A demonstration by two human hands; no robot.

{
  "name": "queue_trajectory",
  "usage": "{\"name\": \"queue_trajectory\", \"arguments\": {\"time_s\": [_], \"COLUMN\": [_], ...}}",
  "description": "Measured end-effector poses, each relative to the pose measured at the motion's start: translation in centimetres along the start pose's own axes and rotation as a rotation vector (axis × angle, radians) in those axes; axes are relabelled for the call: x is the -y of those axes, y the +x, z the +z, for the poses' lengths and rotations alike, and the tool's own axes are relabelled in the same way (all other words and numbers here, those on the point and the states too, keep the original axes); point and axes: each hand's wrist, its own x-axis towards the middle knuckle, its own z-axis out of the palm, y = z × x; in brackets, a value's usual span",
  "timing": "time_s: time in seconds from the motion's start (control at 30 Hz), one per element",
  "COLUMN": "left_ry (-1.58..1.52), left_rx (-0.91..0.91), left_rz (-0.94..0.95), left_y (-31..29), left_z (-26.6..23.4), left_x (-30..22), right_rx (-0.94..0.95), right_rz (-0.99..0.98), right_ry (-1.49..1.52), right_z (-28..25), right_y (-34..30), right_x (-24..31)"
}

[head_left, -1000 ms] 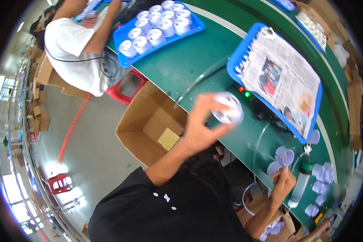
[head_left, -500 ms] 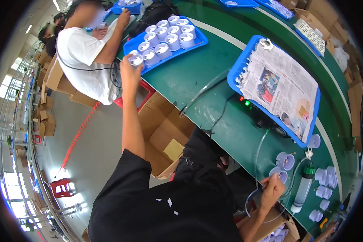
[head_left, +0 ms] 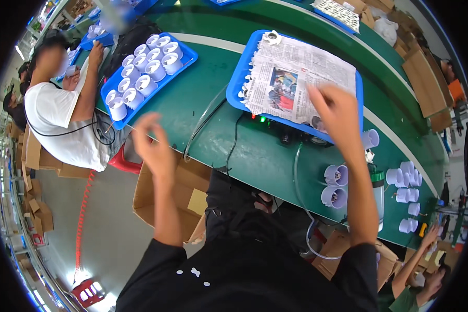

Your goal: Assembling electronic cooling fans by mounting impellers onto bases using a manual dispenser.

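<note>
My left hand (head_left: 155, 148) is empty in the air near the table edge, fingers apart and a little blurred. It is just off the near corner of a blue tray (head_left: 120, 124) of white cups (head_left: 154, 69) with white pieces inside. Over a second blue tray (head_left: 237, 78) reaches my right hand (head_left: 339, 112), smeared by motion, thumb and finger apart; I see nothing in it. Newspaper (head_left: 317, 65) covers most of that tray, and small white parts (head_left: 271, 37) show along its left side. Two pale cups (head_left: 334, 197) stand on the table left of my right forearm.
A green-capped clear cylinder (head_left: 377, 179) is partly behind my right forearm. More pale cups (head_left: 403, 177) are at the right. A clear tube (head_left: 297, 182) crosses the table edge. An open cardboard box (head_left: 156, 195) is below the table. A person in white (head_left: 62, 109) sits at left.
My left hand has let go of a cup at the left tray and drawn back. My right hand has moved up from the two cups to the newspaper-covered tray. The view has turned.
</note>
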Motion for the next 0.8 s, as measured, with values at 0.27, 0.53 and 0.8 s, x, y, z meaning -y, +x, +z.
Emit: {"name": "queue_trajectory", "arguments": {"time_s": [0.27,0.53,0.8], "left_ry": [-0.57,-0.376,-0.369], "left_rx": [0.861,1.034,1.055], "left_rz": [0.171,0.241,0.334], "left_y": [-18.1,-19.9,-20.9], "left_z": [6.6,9.9,11.0], "left_x": [-13.6,-15.5,-16.5], "right_rx": [-0.003,-0.015,-0.066], "right_rz": [-0.696,-0.922,-1.277], "right_ry": [-0.703,-0.903,-0.645], "right_z": [9.1,8.3,1.4], "right_y": [16.0,15.4,5.4], "right_x": [-7.3,-8.4,-4.6]}}
